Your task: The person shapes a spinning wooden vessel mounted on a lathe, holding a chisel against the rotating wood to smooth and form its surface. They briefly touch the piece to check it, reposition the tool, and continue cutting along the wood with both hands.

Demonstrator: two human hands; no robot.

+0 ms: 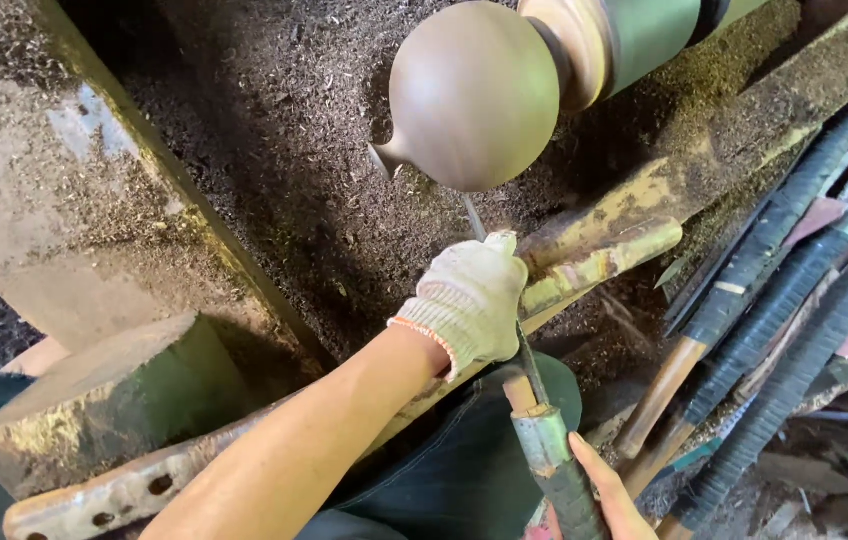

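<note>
Head camera: my gloved left hand (pixel 469 300) clenches the chisel's steel (pixel 527 360) on the rest (pixel 599 262); my bare right hand (pixel 604 495) grasps its handle (pixel 562 475) beneath the rounded wooden ball (pixel 474 95).

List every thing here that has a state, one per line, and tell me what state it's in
Wooden ball: mounted on the lathe, smooth and rounded, a small nub at its free end.
Turning tool: held in both hands, its blade laid over the tool rest toward the ball.
Left hand: gloved, pressing the blade onto the tool rest.
Right hand: bare, wrapped around the handle.
Spare tools: lying idle beside.
Lathe bed: covered in shavings.
</note>
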